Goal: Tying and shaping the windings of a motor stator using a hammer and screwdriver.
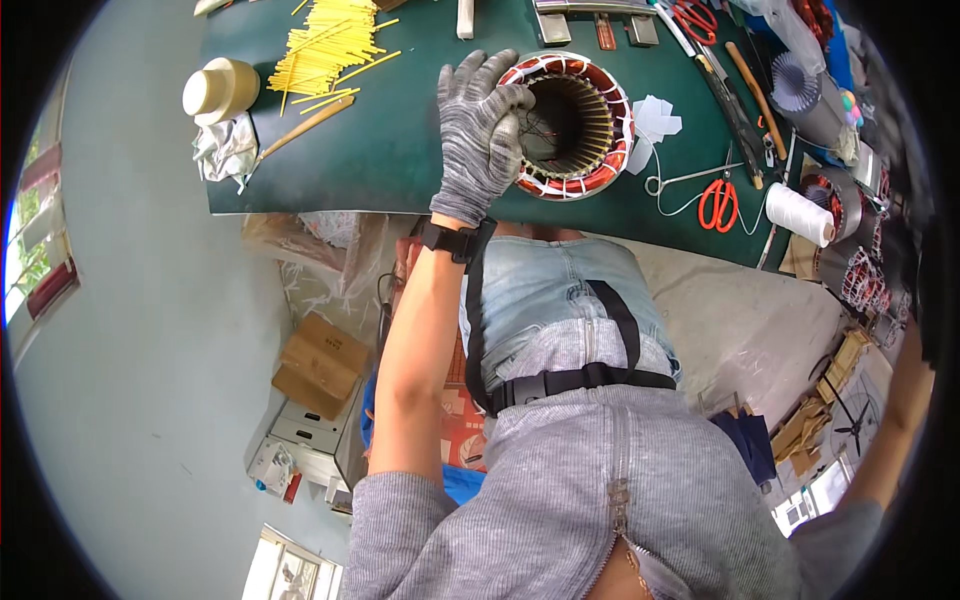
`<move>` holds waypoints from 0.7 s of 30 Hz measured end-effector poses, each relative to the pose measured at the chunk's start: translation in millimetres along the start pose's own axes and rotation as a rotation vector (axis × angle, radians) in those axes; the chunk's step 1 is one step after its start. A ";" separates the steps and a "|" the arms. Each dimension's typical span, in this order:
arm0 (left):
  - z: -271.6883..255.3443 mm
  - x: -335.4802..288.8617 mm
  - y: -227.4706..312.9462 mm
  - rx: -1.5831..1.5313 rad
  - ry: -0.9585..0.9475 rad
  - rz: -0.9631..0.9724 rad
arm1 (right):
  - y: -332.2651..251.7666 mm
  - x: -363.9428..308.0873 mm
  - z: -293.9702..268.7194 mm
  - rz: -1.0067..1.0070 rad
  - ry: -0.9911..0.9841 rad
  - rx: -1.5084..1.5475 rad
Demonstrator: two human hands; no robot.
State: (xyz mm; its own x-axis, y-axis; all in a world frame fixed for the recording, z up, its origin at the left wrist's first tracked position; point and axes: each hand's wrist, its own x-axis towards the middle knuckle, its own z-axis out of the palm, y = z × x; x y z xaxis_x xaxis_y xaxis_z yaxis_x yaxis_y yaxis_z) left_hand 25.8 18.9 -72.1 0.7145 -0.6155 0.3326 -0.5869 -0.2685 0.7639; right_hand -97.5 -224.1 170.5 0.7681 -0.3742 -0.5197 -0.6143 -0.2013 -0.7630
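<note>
My left hand, in a grey knitted glove, grips the left rim of a motor stator. The stator stands on the green table with its round bore facing up; red-brown windings laced with white cord ring the slotted core. Thin wires show inside the bore. My right arm reaches far out to the right. Its hand is lost in the dark, blurred picture edge, so its fingers cannot be made out. White paper pieces lie against the stator's right side.
Yellow sticks, a cream tape roll and a wooden-handled tool lie left on the green table. Rightward are orange-handled scissors, a white thread spool and another stator core. A cardboard box is below left.
</note>
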 end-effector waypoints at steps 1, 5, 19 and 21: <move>-0.8 2.1 2.2 0.058 -0.001 0.042 | 11.8 -4.6 4.1 -0.049 -0.049 -0.136; 6.3 26.5 7.1 -0.037 -0.112 0.106 | 59.2 -21.9 2.5 -0.238 -0.208 -0.687; 24.7 10.2 19.9 -0.099 0.133 -0.021 | 75.1 -48.2 3.9 -0.796 0.127 -1.687; -7.8 1.9 15.5 0.257 0.041 -0.023 | 13.3 21.8 -17.8 0.250 -0.574 -0.832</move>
State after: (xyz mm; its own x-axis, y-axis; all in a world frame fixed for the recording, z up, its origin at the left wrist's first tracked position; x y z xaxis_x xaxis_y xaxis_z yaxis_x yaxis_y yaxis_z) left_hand 21.1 19.4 -55.3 0.7404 -0.5778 0.3433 -0.6442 -0.4644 0.6077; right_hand -92.2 -251.1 155.8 0.4384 -0.0479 -0.8975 -0.5309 -0.8195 -0.2156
